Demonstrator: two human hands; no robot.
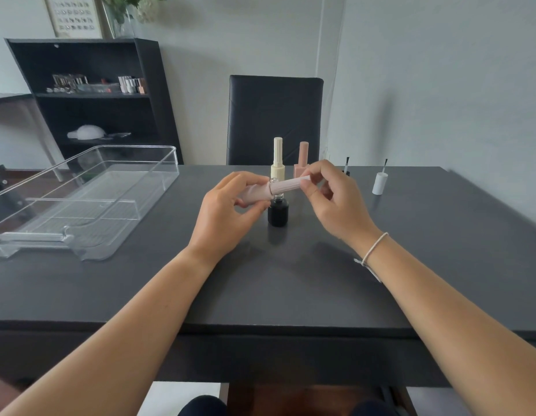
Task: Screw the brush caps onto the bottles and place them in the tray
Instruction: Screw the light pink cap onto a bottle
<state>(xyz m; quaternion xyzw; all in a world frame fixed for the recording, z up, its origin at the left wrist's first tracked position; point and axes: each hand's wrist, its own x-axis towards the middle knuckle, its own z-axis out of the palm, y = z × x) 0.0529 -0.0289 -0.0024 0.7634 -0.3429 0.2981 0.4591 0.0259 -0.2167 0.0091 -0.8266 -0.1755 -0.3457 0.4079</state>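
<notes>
A pale pink bottle (256, 194) lies sideways in the air, gripped by my left hand (227, 210). My right hand (332, 196) pinches its ribbed pink brush cap (287, 184), which sits against the bottle's neck. Just behind and below stands a black bottle (278, 212) with an uncovered threaded neck. A cream capped bottle (278, 159) and a pink capped bottle (302, 160) stand upright further back. A white brush cap (380, 182) stands bristles-up at the right, and another brush (346, 166) shows behind my right hand. The clear tray (80, 202) sits at the left.
The dark table (275, 280) carries everything. A black chair (275, 118) stands behind its far edge, and a black shelf unit (92, 94) with small bottles stands at the back left. A white wall runs close along the right side.
</notes>
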